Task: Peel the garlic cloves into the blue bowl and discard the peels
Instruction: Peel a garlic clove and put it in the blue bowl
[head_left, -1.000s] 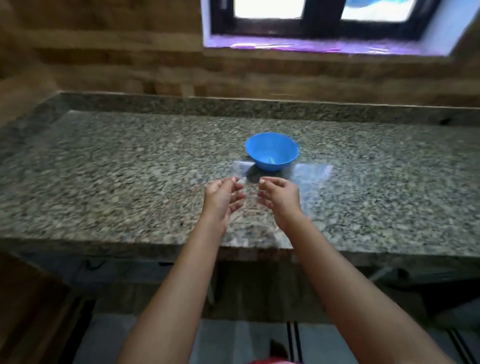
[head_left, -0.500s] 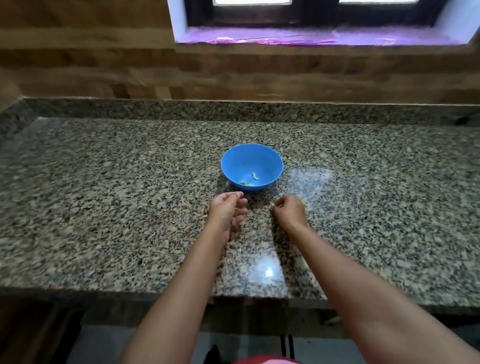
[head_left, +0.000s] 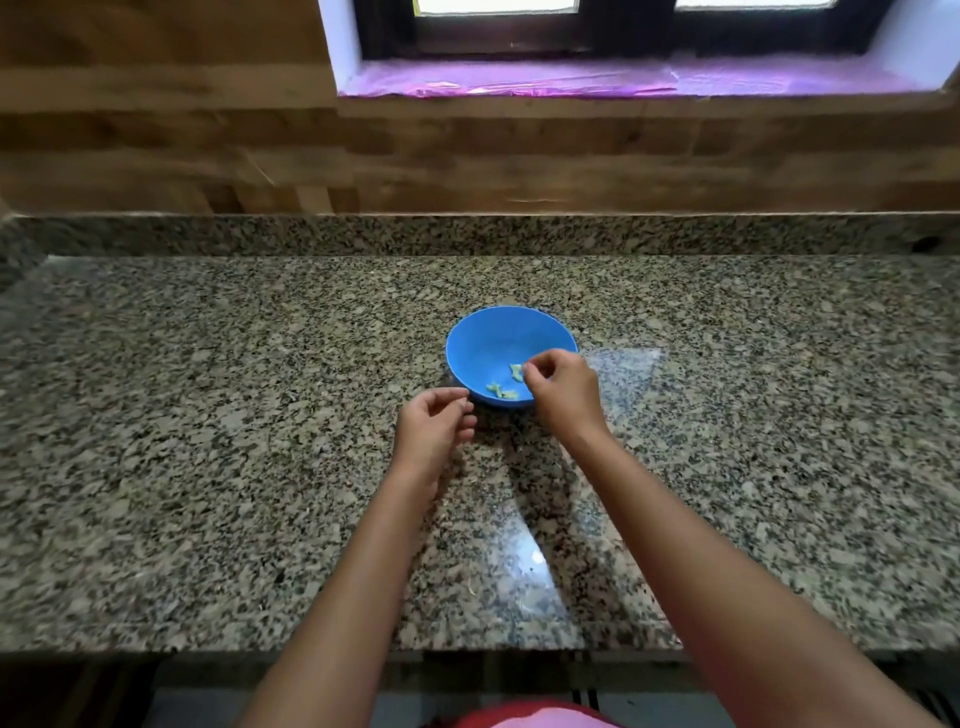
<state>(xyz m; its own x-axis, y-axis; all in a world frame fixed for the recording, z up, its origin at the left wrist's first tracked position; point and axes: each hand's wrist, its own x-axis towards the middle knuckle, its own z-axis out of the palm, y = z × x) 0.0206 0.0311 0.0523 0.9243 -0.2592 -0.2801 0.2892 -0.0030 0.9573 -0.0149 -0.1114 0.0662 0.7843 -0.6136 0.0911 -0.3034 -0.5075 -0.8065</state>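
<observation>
The blue bowl (head_left: 483, 338) stands in the middle of the granite counter (head_left: 208, 415). A few pale peeled garlic cloves (head_left: 496, 388) lie at its bottom. My right hand (head_left: 563, 395) hovers over the bowl's near right rim. Its thumb and fingertips pinch a small pale garlic clove just above the cloves inside. My left hand (head_left: 436, 431) is just in front of the bowl on its left, not touching it. Its fingers are curled and its thumb meets the forefinger. Whether anything sits between them is too small to tell.
A raised granite backsplash (head_left: 467, 236) and a wooden wall close off the far side. A window sill (head_left: 623, 83) with purple film sits above. The counter's front edge (head_left: 467, 652) runs below my forearms. Glare patches shine on the stone to the right of the bowl.
My right hand rose from the counter in front of the bowl and moved forward over its rim. My left hand stayed low beside the bowl. The camera tilted down and moved closer.
</observation>
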